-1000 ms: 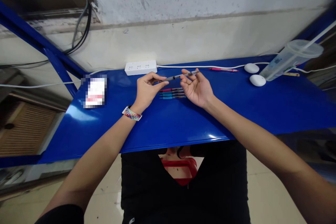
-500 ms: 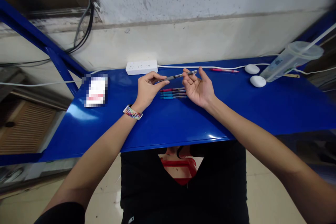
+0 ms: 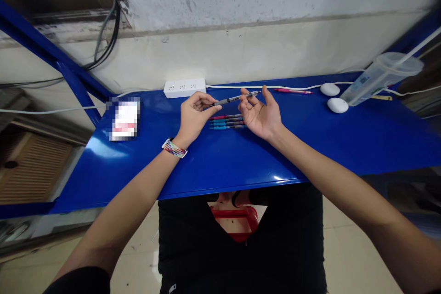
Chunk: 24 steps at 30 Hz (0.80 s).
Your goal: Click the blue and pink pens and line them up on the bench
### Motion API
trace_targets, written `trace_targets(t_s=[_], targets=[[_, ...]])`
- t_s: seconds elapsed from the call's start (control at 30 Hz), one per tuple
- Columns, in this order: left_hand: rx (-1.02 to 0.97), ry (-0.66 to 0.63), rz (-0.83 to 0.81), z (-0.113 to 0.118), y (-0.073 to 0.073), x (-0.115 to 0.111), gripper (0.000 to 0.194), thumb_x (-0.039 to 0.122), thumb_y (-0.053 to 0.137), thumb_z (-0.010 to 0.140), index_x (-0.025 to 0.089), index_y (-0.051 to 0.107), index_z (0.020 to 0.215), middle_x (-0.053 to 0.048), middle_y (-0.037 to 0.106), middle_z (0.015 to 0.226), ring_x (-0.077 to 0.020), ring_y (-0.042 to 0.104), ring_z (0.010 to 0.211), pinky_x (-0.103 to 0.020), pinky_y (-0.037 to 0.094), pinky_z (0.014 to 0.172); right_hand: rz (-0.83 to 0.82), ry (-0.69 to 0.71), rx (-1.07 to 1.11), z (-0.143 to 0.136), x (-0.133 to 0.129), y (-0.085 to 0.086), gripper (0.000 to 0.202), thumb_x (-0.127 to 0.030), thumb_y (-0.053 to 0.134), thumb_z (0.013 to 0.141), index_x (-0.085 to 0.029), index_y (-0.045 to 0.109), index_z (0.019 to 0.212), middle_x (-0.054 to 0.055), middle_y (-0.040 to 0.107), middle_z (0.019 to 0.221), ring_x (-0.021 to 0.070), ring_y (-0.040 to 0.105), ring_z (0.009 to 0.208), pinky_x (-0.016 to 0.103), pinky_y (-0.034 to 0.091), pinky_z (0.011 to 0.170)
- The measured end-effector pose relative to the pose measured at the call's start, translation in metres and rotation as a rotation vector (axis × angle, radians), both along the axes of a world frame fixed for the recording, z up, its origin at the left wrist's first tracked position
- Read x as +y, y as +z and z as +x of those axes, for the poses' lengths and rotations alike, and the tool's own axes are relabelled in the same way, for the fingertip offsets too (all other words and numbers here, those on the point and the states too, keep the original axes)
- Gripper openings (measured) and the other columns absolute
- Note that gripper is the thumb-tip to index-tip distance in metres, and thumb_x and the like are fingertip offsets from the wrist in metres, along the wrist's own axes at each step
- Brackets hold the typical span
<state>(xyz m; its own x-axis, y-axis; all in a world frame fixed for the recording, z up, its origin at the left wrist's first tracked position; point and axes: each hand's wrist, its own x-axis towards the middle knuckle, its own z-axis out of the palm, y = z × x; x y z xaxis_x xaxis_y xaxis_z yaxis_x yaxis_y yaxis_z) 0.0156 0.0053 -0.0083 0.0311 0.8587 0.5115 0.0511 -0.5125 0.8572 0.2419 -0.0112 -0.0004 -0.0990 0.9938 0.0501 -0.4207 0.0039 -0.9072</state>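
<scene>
Between thumb and fingers, my left hand (image 3: 197,117) pinches one end of a dark grey pen (image 3: 231,99), holding it above the table. The pen slants slightly up to the right. Its far end crosses the fingers of my right hand (image 3: 260,115), which is palm up with the thumb spread away; whether those fingers touch the pen is hard to make out. Below the pen, several pens (image 3: 226,122) with red and blue grips lie side by side on the blue table (image 3: 213,161), their right ends partly hidden by my right hand.
A white power strip (image 3: 184,87) sits at the wall, its cable running right. A red pen (image 3: 293,91) lies by that cable. Two white rounded objects (image 3: 337,105) stand near a tilted clear plastic container (image 3: 372,80). A blurred white item (image 3: 124,119) lies at left.
The pen has shifted slightly, its right end a little farther right and higher. My left hand keeps its pinch, and my right hand stays palm up.
</scene>
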Motion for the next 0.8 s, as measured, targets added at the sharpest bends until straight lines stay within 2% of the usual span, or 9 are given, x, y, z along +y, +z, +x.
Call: trace_targets(t_s=[0.13,0.3,0.47,0.6,0.8], targets=[[-0.003,-0.007,0.013,-0.001,0.0,0.0,0.027,0.016,0.096,0.075,0.022,0.074,0.09,-0.002,0.082,0.091,-0.0188,0.078,0.088,-0.035,0.066,0.085,0.018,-0.001,-0.062,0.002,0.002,-0.003,0.058,-0.077,0.066,0.097,-0.021,0.076,0.108,0.013,0.081,0.103,0.0281,0.08,0.114,0.042,0.071,0.096],[-0.001,-0.012,0.016,-0.001,0.0,0.0,0.026,0.019,0.097,0.075,0.022,0.074,0.088,-0.002,0.081,0.09,-0.0188,0.078,0.087,-0.036,0.065,0.084,-0.02,0.044,0.127,0.001,0.007,-0.014,0.043,-0.065,0.074,0.098,-0.023,0.076,0.108,0.008,0.082,0.098,0.0216,0.079,0.105,0.032,0.071,0.089],[0.003,-0.005,0.021,-0.002,0.001,-0.001,0.027,0.02,0.098,0.076,0.022,0.074,0.089,-0.003,0.081,0.09,-0.0194,0.078,0.086,-0.037,0.066,0.086,-0.082,0.07,0.241,0.002,0.0,-0.005,0.046,-0.064,0.071,0.1,-0.022,0.078,0.116,0.007,0.083,0.104,0.0208,0.08,0.108,0.031,0.071,0.092],[-0.008,-0.003,0.017,-0.001,0.0,0.0,0.027,0.02,0.097,0.076,0.022,0.074,0.088,-0.002,0.081,0.09,-0.019,0.078,0.086,-0.036,0.065,0.084,-0.097,0.078,0.247,0.002,0.001,-0.003,0.035,-0.056,0.074,0.1,-0.023,0.077,0.112,0.005,0.082,0.098,0.0191,0.079,0.106,0.027,0.071,0.088],[-0.026,-0.016,0.002,0.0,0.002,-0.002,0.026,0.022,0.097,0.075,0.023,0.074,0.087,-0.002,0.081,0.088,-0.0181,0.077,0.085,-0.035,0.063,0.082,-0.097,0.009,0.202,-0.001,0.001,-0.004,0.026,-0.047,0.069,0.104,-0.023,0.076,0.107,0.004,0.081,0.094,0.0157,0.078,0.096,0.024,0.068,0.086]])
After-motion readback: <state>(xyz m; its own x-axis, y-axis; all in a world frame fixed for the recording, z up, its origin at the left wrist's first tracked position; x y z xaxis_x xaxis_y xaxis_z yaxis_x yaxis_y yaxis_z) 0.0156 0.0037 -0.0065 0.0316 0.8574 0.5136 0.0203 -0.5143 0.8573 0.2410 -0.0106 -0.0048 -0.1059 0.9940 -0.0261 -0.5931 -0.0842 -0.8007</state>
